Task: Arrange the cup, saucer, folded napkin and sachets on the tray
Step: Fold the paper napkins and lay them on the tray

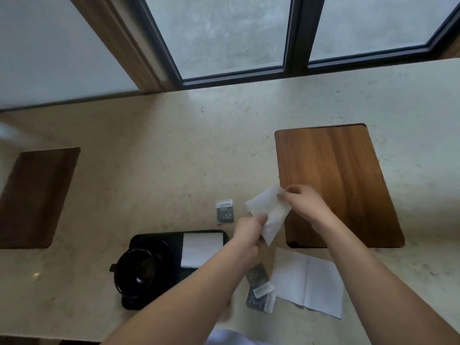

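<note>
1. Both hands hold one white napkin [267,215] above the counter: the left hand [249,229] grips its near edge, and the right hand [302,197] pinches its far corner.
2. The black tray [199,234] lies near left, carrying a black cup [139,270] on a saucer [129,301] and a folded napkin [201,249] at its right end.
3. One sachet [224,211] lies on the counter just beyond the tray; more sachets [260,292] lie near the left forearm, touching a flat unfolded napkin [310,282].
4. A wooden board [338,183] lies under the right hand – a darker board [34,197] lies far left.
5. The surface is a pale stone counter [161,145] below a dark-framed window [296,33].
</note>
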